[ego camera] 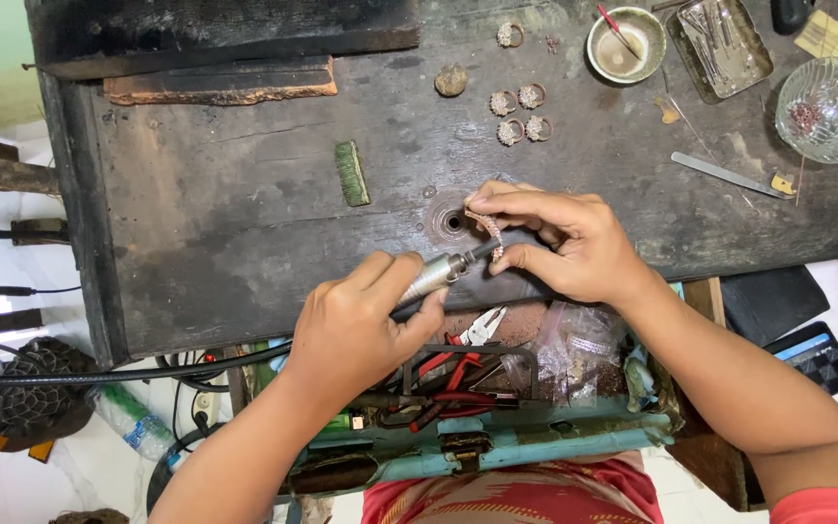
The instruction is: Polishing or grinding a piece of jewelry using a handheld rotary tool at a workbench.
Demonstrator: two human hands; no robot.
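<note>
Cable from the rotary handpiece (435, 276) runs off the left edge. Left hand (356, 325) is wrapped tight around that tool, its tip hidden against the studded ring (488, 231), which the right hand (564, 243) pinches above the dark workbench (244, 213).

a dark, worn wooden bench (244, 223) carries a green brush (351, 173) near its middle, four rings (519, 114) toward the far edge, and a white bowl (626, 44), metal tray (720, 47) and glass dish (829, 109) at the far right corner.
</note>
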